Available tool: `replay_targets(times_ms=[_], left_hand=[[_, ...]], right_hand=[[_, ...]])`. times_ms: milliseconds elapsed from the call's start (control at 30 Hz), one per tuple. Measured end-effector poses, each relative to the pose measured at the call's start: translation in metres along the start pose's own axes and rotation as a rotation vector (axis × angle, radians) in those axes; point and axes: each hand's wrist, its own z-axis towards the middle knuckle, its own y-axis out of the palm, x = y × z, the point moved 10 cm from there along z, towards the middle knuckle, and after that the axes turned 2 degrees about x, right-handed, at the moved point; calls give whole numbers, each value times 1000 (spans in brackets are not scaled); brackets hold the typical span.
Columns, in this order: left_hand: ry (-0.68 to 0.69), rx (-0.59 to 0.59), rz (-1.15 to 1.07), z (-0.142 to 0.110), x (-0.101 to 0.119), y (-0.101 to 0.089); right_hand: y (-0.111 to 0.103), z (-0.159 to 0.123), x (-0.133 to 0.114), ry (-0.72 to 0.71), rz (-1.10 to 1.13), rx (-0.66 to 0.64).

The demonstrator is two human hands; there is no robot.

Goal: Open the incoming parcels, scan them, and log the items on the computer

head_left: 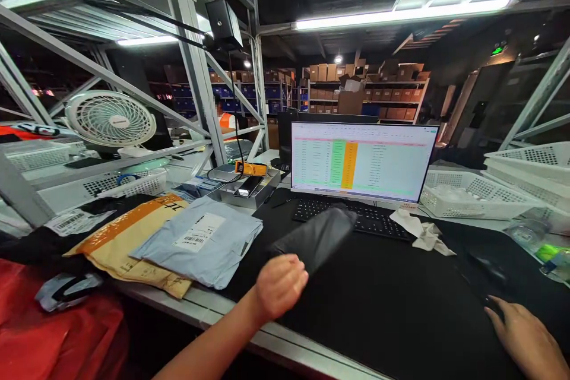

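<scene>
Left hand (282, 286): fingers clenched around dark plastic pouch (318, 238), near keyboard (378, 221). Right hand (529, 335): near computer mouse (488, 268) on black mat (378, 309); finger closure cannot be determined.

The dark packet (327, 234) is looking like thin, smooth plastic, though motion blur is leaving its exact finish uncertain. The black mat (378, 314) is showing a matt, even surface. The pale blue parcel (214, 261) is showing creased plastic with a soft sheen, its label (200, 231) looking like smooth paper. A glossy orange band (124, 222) is catching light. Crumpled tissue (431, 237) is looking papery; the white basket (458, 208) is showing perforated plastic, the upright (191, 59) smooth grey metal.
</scene>
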Motion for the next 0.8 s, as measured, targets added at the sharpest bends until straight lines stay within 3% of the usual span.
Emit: replay_targets(times_ms=[100,167,267,333,400,500,633,700,800], left_hand=[[259,-166,-158,-17,55,21],[316,-263,-181,-30,81,27],[231,-352,-238,-42,98,23],[56,-255,-254,-41,89,7],[-214,-182,-184,-40,65,-3],[-496,-241,-119,-44,40,6],[-465,-217,-140,-33,50,15],[-442,-206,-112,-30,56,16],[-432,-200,-84,-29,61,15]], right_hand=[[1,0,6,72,22,-57],[-8,0,7,128,41,-69],[-32,5,-8,210,146,-96],[-53,13,-36,224,237,-121],[-71,22,-85,151,314,-196],[-92,25,-193,-121,377,-386],[-118,9,-333,-608,261,-465],[-117,1,-378,-750,161,-488],[-111,-9,-424,-900,43,-474]])
